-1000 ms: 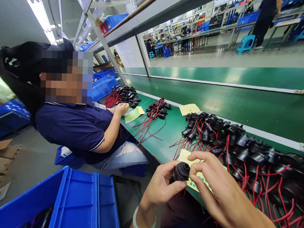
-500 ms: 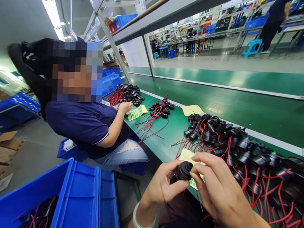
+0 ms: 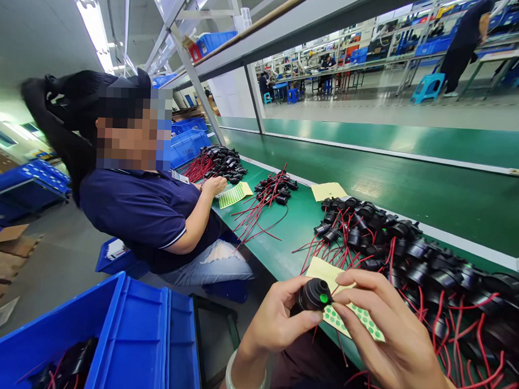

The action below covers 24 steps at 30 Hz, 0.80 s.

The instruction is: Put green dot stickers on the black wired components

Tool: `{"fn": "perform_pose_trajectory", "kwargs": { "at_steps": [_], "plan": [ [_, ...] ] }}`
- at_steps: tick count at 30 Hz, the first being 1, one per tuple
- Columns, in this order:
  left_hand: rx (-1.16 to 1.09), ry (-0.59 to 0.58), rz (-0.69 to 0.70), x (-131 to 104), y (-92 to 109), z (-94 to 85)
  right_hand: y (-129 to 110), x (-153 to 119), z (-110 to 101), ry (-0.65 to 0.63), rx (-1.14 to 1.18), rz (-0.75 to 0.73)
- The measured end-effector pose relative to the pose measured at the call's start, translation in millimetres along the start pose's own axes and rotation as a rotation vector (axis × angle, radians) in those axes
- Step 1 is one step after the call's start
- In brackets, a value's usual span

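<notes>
I see my left hand (image 3: 276, 323) holding a small round black plastic part (image 3: 314, 294) between thumb and curled fingers (image 3: 300, 319), clamped on its body just off the near edge of the green bench (image 3: 292, 229). A green dot sticker (image 3: 323, 299) sits on the part's face. My right hand (image 3: 390, 341) comes in from the lower right; its forefinger and thumb are together at the part's right side, touching it beside the sticker, but I cannot tell whether they grip anything. Under that hand lies a pale yellow sheet of green dot stickers (image 3: 344, 311), partly covered by my fingers, its near corner overhanging the bench edge.

To the right, a heap of black parts with red wires (image 3: 410, 262) crowds the bench up to the picture's edge, leaving little open surface there. Between the heap and a smaller bundle of black parts and red wires (image 3: 270, 192) there is bare green bench. Beyond runs a wide green conveyor belt (image 3: 391, 182), open along its length.

A seated co-worker in a navy shirt (image 3: 143, 213) is close on my left, a hand (image 3: 214, 185) resting by another sticker sheet (image 3: 234, 195). A blue plastic bin (image 3: 122, 337) fills the lower left; its contents are dark and cut off, so I can make out little. My wrists are cut off at the bottom.
</notes>
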<state>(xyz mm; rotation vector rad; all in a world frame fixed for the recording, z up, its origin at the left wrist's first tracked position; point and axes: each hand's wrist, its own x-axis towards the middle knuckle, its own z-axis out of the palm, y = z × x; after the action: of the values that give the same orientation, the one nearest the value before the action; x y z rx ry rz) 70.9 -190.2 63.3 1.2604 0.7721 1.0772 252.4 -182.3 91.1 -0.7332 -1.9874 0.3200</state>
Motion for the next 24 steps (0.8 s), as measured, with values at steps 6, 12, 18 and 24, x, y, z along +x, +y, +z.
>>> {"fn": "perform_pose_trajectory", "kwargs": {
  "at_steps": [6, 12, 18, 24],
  "plan": [
    [-0.010, -0.019, 0.017, 0.1, 0.6, 0.1, -0.5, -7.8, -0.5, -0.014, -0.063, -0.109],
    [0.068, -0.044, -0.017, -0.2, 7.8, 8.1, 0.7, -10.6, 8.3, -0.009, 0.017, -0.159],
    [-0.033, -0.021, -0.045, 0.9, 5.0, 10.6, 11.9, -22.7, 10.6, -0.027, 0.124, -0.111],
    [-0.084, 0.030, -0.081, 0.8, 3.1, 10.1, 12.1, -28.3, -2.5, 0.022, 0.128, -0.017]
  ]
}}
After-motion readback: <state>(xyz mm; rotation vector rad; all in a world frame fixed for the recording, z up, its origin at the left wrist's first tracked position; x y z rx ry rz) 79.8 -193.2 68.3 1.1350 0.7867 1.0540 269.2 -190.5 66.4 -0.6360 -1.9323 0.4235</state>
